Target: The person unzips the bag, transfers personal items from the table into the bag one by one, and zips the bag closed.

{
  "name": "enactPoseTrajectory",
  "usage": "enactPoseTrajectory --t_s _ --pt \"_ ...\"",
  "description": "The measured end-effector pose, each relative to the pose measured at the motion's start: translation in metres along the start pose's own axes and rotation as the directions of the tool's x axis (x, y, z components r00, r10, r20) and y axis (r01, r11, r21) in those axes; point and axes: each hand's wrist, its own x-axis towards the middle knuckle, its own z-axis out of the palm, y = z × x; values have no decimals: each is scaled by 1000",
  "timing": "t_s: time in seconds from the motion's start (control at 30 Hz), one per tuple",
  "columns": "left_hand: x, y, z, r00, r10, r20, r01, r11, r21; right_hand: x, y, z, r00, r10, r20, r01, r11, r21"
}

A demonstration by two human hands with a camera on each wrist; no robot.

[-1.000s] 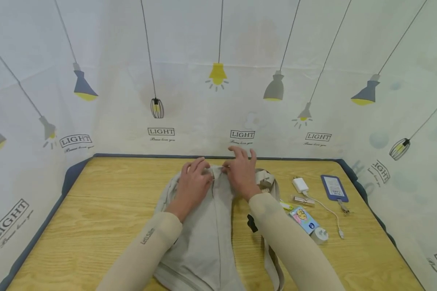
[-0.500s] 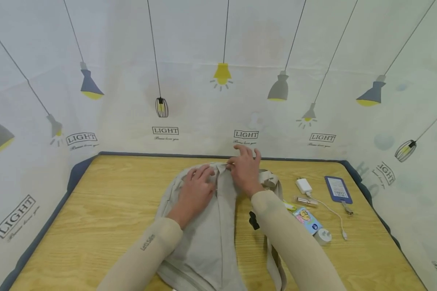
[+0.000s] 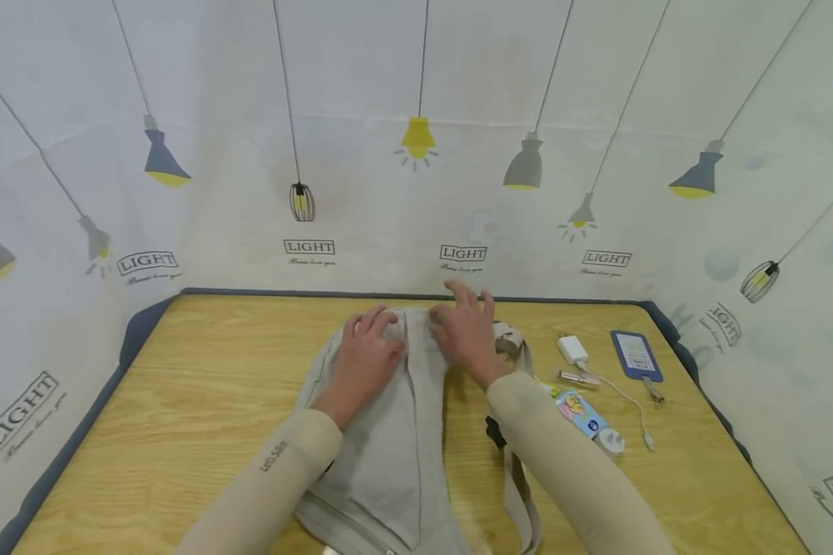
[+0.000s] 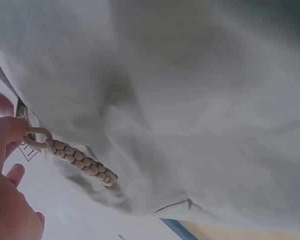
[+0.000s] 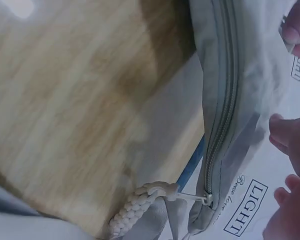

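A grey-beige fabric bag (image 3: pixel 382 462) lies on the wooden table, its top near the far edge. My left hand (image 3: pixel 366 356) is over its upper left part; in the left wrist view its thumb and finger pinch the ring of a braided zipper pull (image 4: pixel 82 161). My right hand (image 3: pixel 463 330) is at the top right, thumb and index finger pinching the bag's edge, other fingers spread upward. In the right wrist view a zipper (image 5: pixel 225 120) runs along the side, with a second braided pull (image 5: pixel 140 205) hanging at its end.
A webbing strap (image 3: pixel 519 486) and black buckle (image 3: pixel 495 432) lie beside the bag. To the right are a white charger (image 3: pixel 572 350) with cable, a lipstick-like tube (image 3: pixel 578 378), a cartoon packet (image 3: pixel 581 413), a round plug adapter (image 3: pixel 609 442) and a blue card holder (image 3: pixel 636 355).
My right forearm has shifted slightly right, its fingertips staying by the bag's top edge. My left hand, lower and flatter half a second ago, has its fingers bent up again. The view sways slightly.
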Motion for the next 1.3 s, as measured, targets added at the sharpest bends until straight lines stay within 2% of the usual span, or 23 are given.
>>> enactPoseTrajectory --t_s 0.17,0.37,0.63,0.83,0.97,1.1,1.2,1.3 --pt "0 -4 -1 999 -10 -37 9 1000 -25 -8 -2 1 995 -30 95 32 999 -16" --pt "-4 -8 -2 997 -12 -71 9 999 -44 -14 -6 5 991 -37 130 41 999 -30" --pt "-5 -10 -3 998 5 -60 -9 998 -67 -6 4 6 980 65 190 -71 997 23" --pt "-5 -9 -3 998 21 -62 -27 996 -88 -1 13 1 972 65 226 -83 994 72" --pt "-5 -7 -4 997 33 -65 -38 996 -86 -1 15 -1 982 57 181 -71 995 72" --pt "-5 -5 -5 996 57 -64 -61 996 -69 1 14 -2 996 60 62 -63 997 52" --pt "-6 -2 -7 995 77 -55 -81 995 -61 2 14 -2 998 66 -2 -66 997 40" --pt "-9 1 -8 993 102 -50 -106 992 -69 2 13 -3 997 77 -28 -76 997 33"
